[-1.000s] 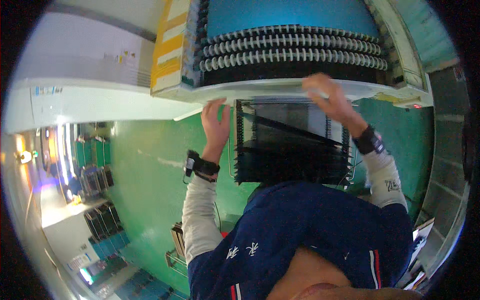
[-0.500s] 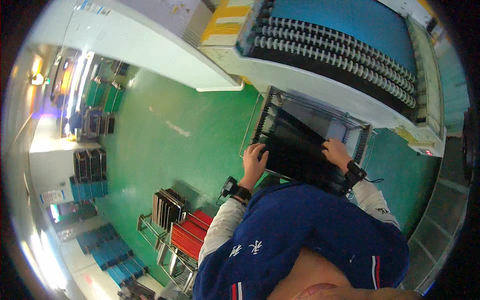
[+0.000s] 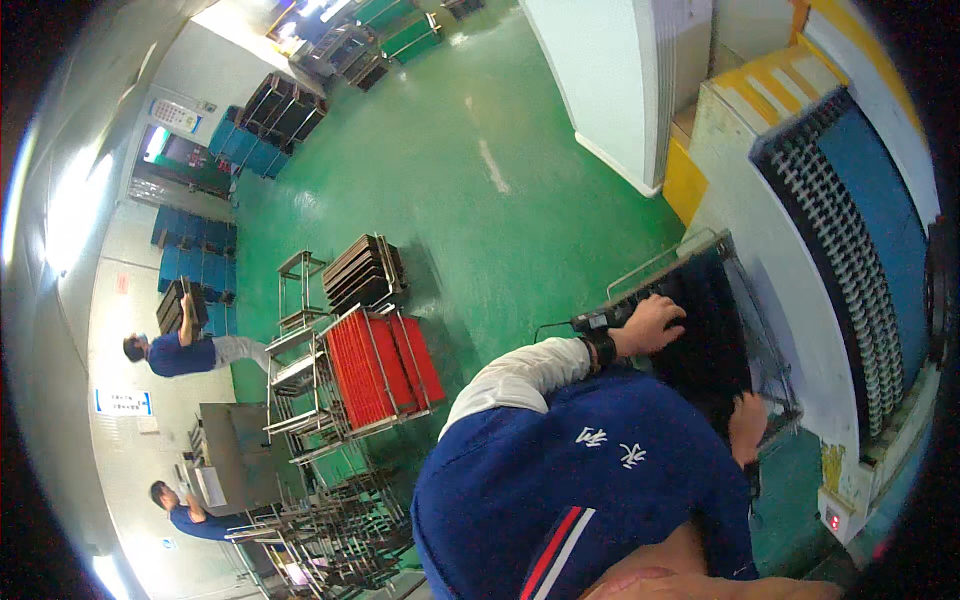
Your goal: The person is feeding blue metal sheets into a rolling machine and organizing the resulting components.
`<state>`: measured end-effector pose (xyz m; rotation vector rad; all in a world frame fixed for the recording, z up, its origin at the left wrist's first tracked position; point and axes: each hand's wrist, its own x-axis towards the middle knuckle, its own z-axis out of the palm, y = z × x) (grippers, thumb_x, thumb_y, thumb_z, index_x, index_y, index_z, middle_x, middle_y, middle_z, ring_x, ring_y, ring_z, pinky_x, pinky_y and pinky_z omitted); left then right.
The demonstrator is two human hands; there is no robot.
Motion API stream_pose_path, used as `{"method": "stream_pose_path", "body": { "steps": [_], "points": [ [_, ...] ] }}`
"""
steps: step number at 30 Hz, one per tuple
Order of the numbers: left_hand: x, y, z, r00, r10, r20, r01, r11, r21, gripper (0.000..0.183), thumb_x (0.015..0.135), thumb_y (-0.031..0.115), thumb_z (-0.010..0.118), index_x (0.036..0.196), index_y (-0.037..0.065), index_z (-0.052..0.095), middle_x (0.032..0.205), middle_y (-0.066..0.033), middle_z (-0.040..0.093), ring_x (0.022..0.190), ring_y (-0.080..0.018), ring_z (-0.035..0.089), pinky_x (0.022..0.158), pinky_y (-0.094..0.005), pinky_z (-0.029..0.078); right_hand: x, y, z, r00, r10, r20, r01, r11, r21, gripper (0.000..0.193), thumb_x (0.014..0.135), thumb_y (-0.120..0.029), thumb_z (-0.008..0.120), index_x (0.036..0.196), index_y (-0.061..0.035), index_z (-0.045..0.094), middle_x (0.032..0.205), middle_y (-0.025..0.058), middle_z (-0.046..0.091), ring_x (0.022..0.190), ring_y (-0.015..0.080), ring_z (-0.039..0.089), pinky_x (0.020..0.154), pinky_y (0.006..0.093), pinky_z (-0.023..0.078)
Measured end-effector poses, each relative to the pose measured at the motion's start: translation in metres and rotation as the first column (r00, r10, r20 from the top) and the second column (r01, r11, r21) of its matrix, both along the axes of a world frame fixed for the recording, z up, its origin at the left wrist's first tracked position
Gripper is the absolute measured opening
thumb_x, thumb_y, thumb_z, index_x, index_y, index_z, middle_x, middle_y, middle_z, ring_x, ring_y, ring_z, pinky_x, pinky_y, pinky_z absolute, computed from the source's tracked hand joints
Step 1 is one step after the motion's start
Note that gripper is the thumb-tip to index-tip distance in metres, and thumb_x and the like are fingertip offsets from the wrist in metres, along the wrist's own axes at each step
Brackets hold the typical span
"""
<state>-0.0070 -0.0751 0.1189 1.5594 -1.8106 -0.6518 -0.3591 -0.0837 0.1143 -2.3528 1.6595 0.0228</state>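
- Now the left hand point(image 3: 650, 325) is seen laid over the black panels point(image 3: 700, 325), fingers loosely bent; whether an edge is pinched cannot be told.
- The right hand point(image 3: 745, 425) is half lost: its fingers are bent at the panels' far-right side, its forearm is covered by the navy shirt point(image 3: 570, 470), and its grip cannot be made out.
- The panels are held in a metal rack point(image 3: 790, 410), between the body and the machine; their lower part is blocked by the torso, and single sheets are blurred into one dark mass.
- A second ago both hands were raised, well clear of the stack; by half a second ago they had been brought down to it.
- The roller machine point(image 3: 840, 250) is cut off by the dark rim; since the earlier frames it has been swung across to the right of the view.
- Farther off, the red panels point(image 3: 375, 370), partly hidden half a second ago, are now fully shown.
- Beyond, two co-workers point(image 3: 185, 352) have been brought into view, one half screened by metal racks point(image 3: 330, 530).
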Motion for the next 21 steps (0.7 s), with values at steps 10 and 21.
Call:
{"method": "stream_pose_path", "body": {
  "steps": [10,21],
  "points": [
    [0.004,-0.005,-0.010,0.978,-0.057,-0.200,0.042,0.996,-0.081,0.028,0.077,0.023,0.069,0.099,0.006,0.066,0.093,-0.0142,0.062,0.094,-0.0338,0.057,0.084,-0.0433,0.046,-0.016,-0.001,0.206,0.921,-0.350,-0.170,0.360,0.932,0.029,0.035,0.091,-0.023,0.056,0.115,0.0008,0.060,0.120,0.0266,0.056,0.110,0.0415,0.053,0.095,0.0426,0.041],
    [0.031,0.014,0.019,0.781,-0.029,-0.624,0.200,0.958,0.206,0.042,0.084,0.034,0.069,0.105,-0.001,0.065,0.101,-0.0161,0.068,0.095,-0.0277,0.064,0.083,-0.0375,0.050,-0.107,-0.036,0.177,0.943,-0.302,0.136,0.330,0.819,-0.470,0.046,0.091,-0.013,0.043,0.136,-0.0130,0.051,0.133,0.0227,0.049,0.121,0.0354,0.049,0.107,0.0424,0.035]
  ]
}}
